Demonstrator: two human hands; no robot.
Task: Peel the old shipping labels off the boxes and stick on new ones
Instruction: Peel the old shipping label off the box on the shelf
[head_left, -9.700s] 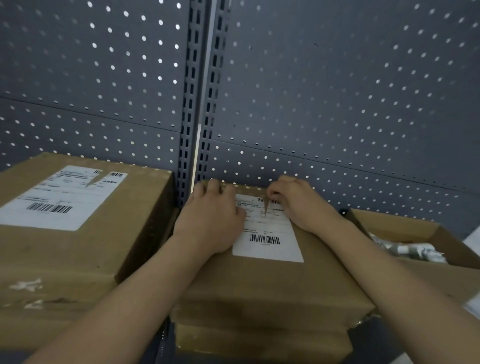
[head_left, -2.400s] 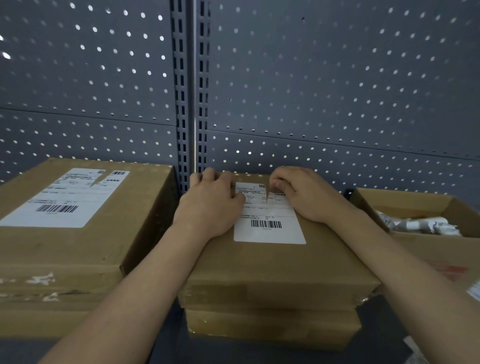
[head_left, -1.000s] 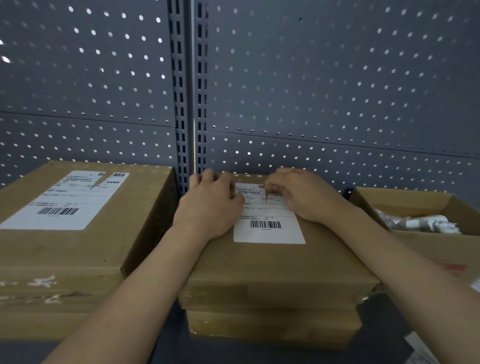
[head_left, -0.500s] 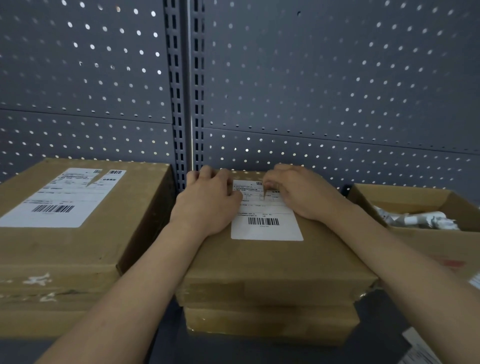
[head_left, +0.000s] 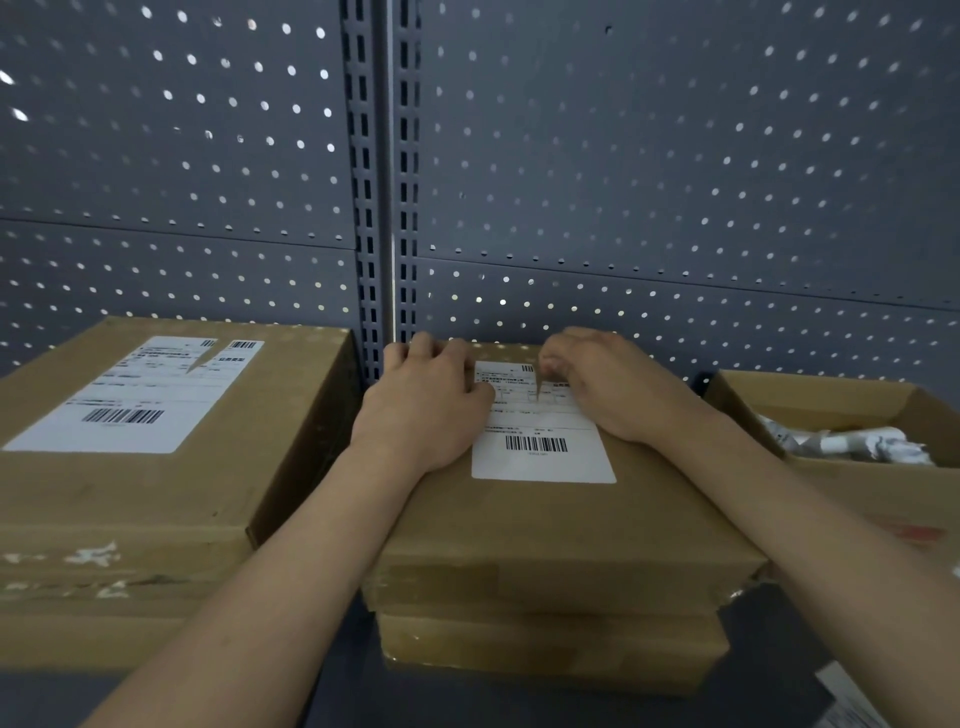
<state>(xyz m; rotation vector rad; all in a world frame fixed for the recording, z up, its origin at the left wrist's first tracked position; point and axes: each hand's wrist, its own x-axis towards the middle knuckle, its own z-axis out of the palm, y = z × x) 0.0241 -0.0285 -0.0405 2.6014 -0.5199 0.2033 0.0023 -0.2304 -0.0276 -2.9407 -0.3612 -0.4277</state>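
Observation:
A flat cardboard box lies on top of another in the middle of the shelf. A white shipping label with a barcode is stuck on its top, with a narrow tear near the label's far edge. My left hand lies on the box left of the label, its fingers bent over the box's far edge. My right hand rests on the label's far right part, with curled fingertips picking at the label's top edge by the tear. A larger box to the left carries its own torn label.
A grey pegboard wall with a slotted upright stands right behind the boxes. At the right is an open carton holding crumpled white paper. Loose paper lies at the bottom right on the dark shelf.
Both hands stay on the middle box. My right fingertips have crept slightly left along the label's far edge toward the tear. The label is still stuck down.

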